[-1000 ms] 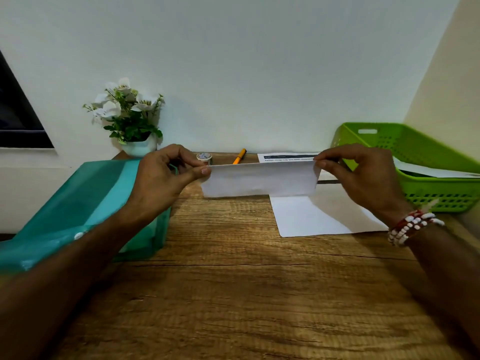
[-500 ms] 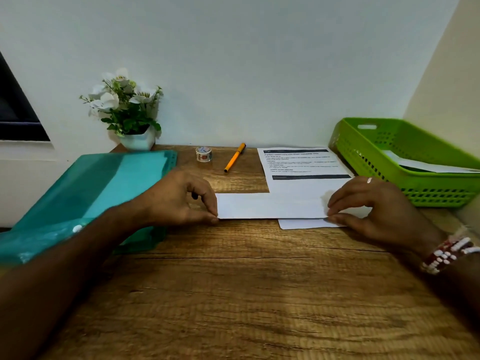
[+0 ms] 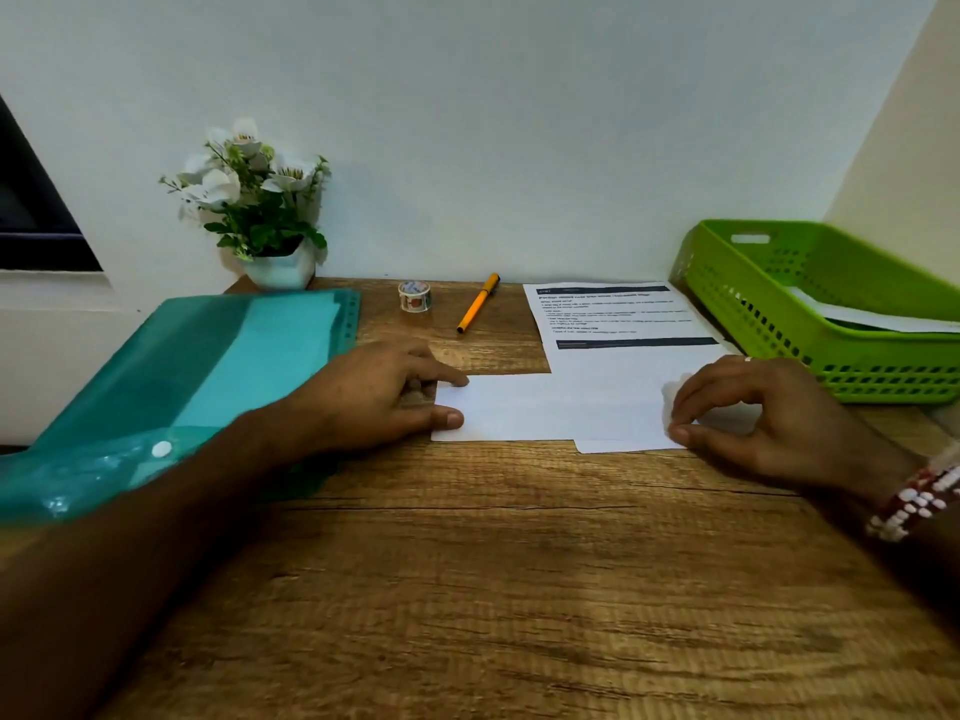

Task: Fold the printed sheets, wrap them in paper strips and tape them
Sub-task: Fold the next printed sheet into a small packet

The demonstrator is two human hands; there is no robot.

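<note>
A folded white sheet [image 3: 550,407] lies flat on the wooden table [image 3: 519,589], partly over the blank lower half of a printed sheet [image 3: 613,324]. My left hand [image 3: 374,392] presses its left end, the index finger on the far corner and the thumb on the near corner. At the right end, my right hand [image 3: 769,413] arches over the paper, and its curled fingertips and thumb hold the edge. A small roll of patterned tape [image 3: 414,296] stands at the back of the table.
An orange pen [image 3: 478,304] lies beside the tape. A green plastic basket [image 3: 779,314] with white paper [image 3: 872,319] in it sits at the right. A teal plastic folder [image 3: 208,366] covers the left side. A white flower pot [image 3: 280,270] stands against the wall.
The folded sheet came down from mid-air onto the table. My left hand went from pinching its end to pressing it with index finger and thumb. My right hand stays at the right end.
</note>
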